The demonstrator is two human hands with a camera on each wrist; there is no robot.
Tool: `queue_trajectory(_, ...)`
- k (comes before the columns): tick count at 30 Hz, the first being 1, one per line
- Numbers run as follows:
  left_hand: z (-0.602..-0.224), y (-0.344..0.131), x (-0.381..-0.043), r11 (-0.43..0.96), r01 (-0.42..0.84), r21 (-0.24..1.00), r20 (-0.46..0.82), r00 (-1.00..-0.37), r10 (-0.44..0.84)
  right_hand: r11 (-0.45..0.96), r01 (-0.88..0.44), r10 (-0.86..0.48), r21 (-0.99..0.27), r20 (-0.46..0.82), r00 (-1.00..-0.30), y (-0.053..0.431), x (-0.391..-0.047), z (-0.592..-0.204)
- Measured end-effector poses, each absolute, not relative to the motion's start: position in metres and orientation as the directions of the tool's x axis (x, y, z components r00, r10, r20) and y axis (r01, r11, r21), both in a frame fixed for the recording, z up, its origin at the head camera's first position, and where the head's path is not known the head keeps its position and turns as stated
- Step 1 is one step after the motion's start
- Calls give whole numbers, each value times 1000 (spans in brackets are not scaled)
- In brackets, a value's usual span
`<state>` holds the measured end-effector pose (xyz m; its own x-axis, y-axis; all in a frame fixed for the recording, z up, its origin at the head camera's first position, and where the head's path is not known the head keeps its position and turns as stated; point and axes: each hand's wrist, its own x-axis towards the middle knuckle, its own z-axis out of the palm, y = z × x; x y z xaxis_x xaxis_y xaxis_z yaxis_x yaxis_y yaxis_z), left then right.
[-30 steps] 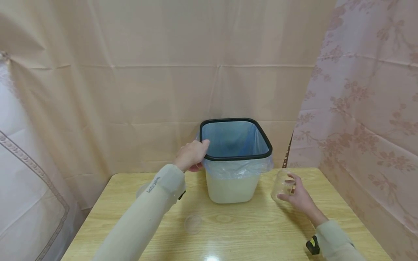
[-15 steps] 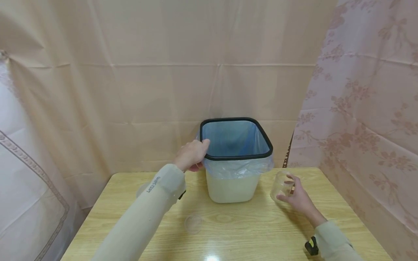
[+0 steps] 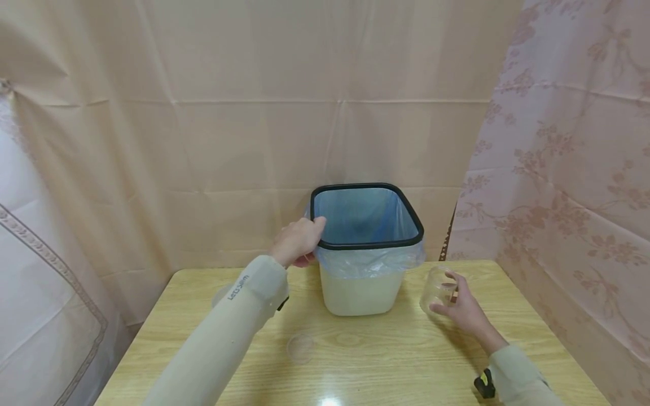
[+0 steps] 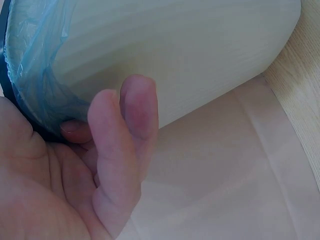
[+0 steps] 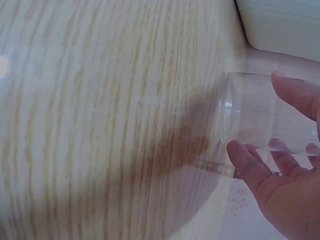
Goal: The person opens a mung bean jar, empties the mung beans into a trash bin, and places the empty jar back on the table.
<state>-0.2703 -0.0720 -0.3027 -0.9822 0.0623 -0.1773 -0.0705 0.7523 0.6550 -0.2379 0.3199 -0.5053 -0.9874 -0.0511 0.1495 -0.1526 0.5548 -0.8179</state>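
Note:
A cream wastebasket (image 3: pixel 361 294) with a black rim (image 3: pixel 373 246) stands at the back of the table, lined with a thin blue plastic bag (image 3: pixel 365 265). My left hand (image 3: pixel 298 242) grips its left rim, thumb over the top and some fingers curled below; the left wrist view has two fingers (image 4: pixel 114 145) raised off the wall. To the right of the basket, my right hand (image 3: pixel 466 309) holds a clear cylindrical jar (image 3: pixel 434 288) between thumb and fingers. In the right wrist view, the jar's base (image 5: pixel 229 112) is close to the tabletop.
A thin transparent disc (image 3: pixel 301 348) lies on the wooden table (image 3: pixel 386 361) in front of the basket. Partly hidden behind the left sleeve (image 3: pixel 228 321) is a pale round thing (image 3: pixel 219 295). A beige curtain (image 3: pixel 228 141) hangs behind, and a floral one (image 3: pixel 574 169) at right.
Almost nothing differs: my right hand and the jar have shifted very slightly to the left. My left hand has stayed on the rim.

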Motion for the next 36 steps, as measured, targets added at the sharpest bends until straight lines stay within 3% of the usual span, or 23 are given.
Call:
queue_trajectory(27, -302, -72, -267, 738, -49, 673, -164, -983, 85, 560, -120, -41, -820, 116, -992, 319, -237, -502)
queue_trajectory(36, -302, -70, -272, 821, -53, 569, -159, -986, 47, 598, -111, -39, -794, 110, -993, 317, -231, -485)
